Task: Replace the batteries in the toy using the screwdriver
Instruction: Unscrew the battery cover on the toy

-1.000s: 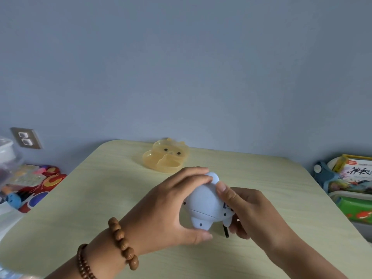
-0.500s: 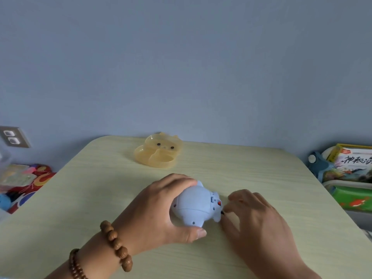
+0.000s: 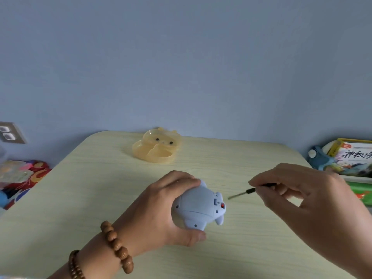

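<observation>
A pale blue plastic toy (image 3: pixel 198 206) lies belly-up on the light wooden table (image 3: pixel 80 198), with a small red switch near its right end. My left hand (image 3: pixel 161 210) grips the toy from the left, fingers over its top and thumb under its near side. My right hand (image 3: pixel 308 198) pinches a thin black-handled screwdriver (image 3: pixel 244 192) just right of the toy. Its metal tip points left toward the toy and hangs a short way from it, touching nothing.
A translucent yellow bear-shaped divided dish (image 3: pixel 156 147) sits near the table's far edge. Beyond the right edge are a picture book (image 3: pixel 354 156) and a blue toy (image 3: pixel 318 158). Colourful items (image 3: pixel 24 176) lie off the left edge, below a wall socket (image 3: pixel 8 132).
My right hand has lifted off the table and drawn back to the right with the screwdriver, whose shaft now shows. My left hand has kept hold of the toy.
</observation>
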Demonstrator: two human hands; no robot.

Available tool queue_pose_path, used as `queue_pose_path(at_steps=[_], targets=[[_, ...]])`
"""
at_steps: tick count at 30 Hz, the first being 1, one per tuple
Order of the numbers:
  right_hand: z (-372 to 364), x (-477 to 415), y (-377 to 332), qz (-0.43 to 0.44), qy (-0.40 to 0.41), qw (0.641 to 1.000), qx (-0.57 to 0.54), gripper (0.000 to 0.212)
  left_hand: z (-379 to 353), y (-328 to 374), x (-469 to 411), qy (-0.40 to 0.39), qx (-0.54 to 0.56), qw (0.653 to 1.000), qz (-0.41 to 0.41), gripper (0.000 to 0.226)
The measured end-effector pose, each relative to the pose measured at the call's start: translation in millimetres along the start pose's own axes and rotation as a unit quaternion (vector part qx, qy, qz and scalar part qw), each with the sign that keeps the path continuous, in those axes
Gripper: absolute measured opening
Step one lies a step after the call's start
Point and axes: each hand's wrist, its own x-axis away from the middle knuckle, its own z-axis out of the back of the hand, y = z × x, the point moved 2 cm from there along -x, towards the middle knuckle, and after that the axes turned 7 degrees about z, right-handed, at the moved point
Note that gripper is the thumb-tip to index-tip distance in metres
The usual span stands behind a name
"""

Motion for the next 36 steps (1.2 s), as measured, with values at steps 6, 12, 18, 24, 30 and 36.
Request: queue_pose_path(at_steps=[6, 12, 18, 24, 30, 36], targets=[[-10, 4, 5, 0.041, -0.017, 0.999, 0.03, 0.024, -1, 0, 0, 0.009, -0.003, 1.0, 0.0, 0.088], [-15, 4, 1, 0.031, -0.029, 0.999, 0.012, 0.023, -1, 2, 2, 0.019, -0.021, 1.0, -0.004, 0.088], [-18, 5, 0, 0.049, -0.043, 0.998, 0.02, 0.02, -2, 3, 3, 0.018, -0.033, 0.999, -0.005, 0.09], [-9, 4, 0, 0.058, -0.011, 0.998, 0.012, 0.018, -2, 4, 2, 0.025, -0.038, 0.999, -0.002, 0.089], [-15, 6, -1, 0.056, -0.043, 0.997, 0.026, 0.017, -2, 5, 2, 0.024, -0.046, 0.999, -0.001, 0.09], [-15, -6, -2, 0.047, -0.095, 0.991, 0.077, 0.017, -3, 6, 2, 0.026, -0.052, 0.998, -0.005, 0.088]])
